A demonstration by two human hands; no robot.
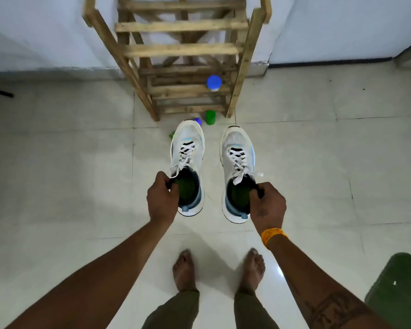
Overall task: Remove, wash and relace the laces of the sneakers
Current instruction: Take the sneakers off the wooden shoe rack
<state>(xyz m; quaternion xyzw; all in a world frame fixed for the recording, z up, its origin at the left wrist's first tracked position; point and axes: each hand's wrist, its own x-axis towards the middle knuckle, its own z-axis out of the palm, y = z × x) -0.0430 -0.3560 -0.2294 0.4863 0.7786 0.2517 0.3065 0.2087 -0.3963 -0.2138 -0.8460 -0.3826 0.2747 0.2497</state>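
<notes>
White mesh sneakers are the centre of the head view, one in each hand, held side by side above the pale tiled floor (57, 162) with their toes pointing away from the person. The left hand (162, 197) pinches the collar of the left sneaker (188, 148) at its outer edge, thumb inside the opening against the green insole, fingers curled round the outside. The right hand (267, 204) grips the right sneaker (237, 148) the same way at its outer collar edge, fingers curled over the rim. Both shoes are laced: the left lace (185, 154) is threaded in crosses up the tongue, and the right lace (239, 162) likewise, with its loose ends splayed toward the opening and one end sticking out to the right. The two sneakers are near each other but apart.

Beyond the toes stands a wooden rack (180, 51) against the white wall. A blue-capped bottle (214, 83) sits on a low slat, and a green bottle (210, 117) stands on the floor at the rack's foot, just beyond the left sneaker's toe. An orange thread band (272, 236) circles the right wrist. Bare feet (184, 269) stand on the tiles below, and a green mat (399, 288) lies at the lower right.
</notes>
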